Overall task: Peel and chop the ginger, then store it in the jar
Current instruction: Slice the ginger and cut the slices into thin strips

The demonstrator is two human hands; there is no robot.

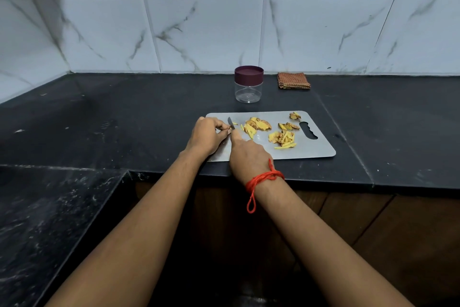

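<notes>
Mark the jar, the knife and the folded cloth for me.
jar point(248, 92), head view, on its clear wall below the lid.
knife point(230, 122), head view, on the blade showing between the hands.
folded cloth point(293, 80), head view, on its top face.

Behind cutting board point(321, 149): lidded jar point(248, 90) and folded cloth point(293, 80) block.
Left, right of board: open counter point(149, 120).
On board: ginger pieces point(282, 138) across middle.
</notes>
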